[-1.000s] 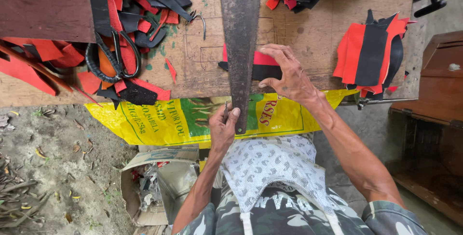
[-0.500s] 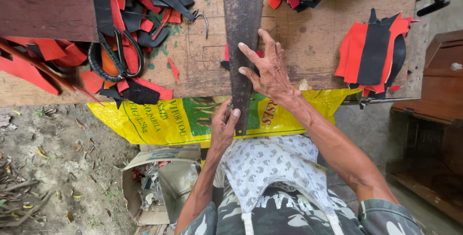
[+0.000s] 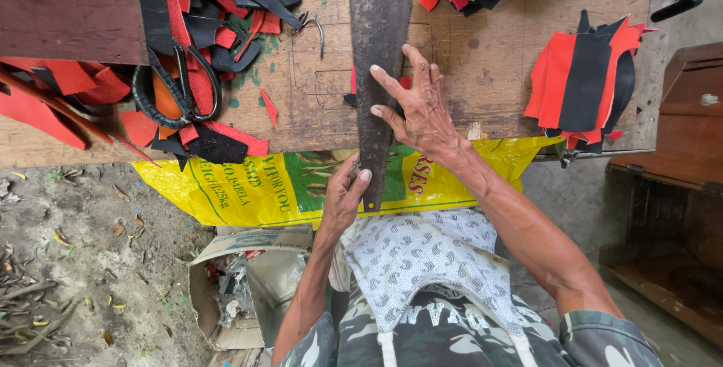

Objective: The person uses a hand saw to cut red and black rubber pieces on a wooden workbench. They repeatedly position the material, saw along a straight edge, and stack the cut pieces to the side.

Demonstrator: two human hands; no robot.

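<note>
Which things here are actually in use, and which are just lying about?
In use:
- long rusty metal blade, lying across the wooden bench
- left hand gripping its near end
- right hand pressing flat beside it

Lying about:
- black scissors
- red and black scraps
- yellow sack
- cardboard box

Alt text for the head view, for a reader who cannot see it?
Seen from above, a right hand presses flat on a long dark metal blade lying across a wooden table, while the left hand grips the blade's near end. Red and black scraps and scissors lie on the table.
</note>
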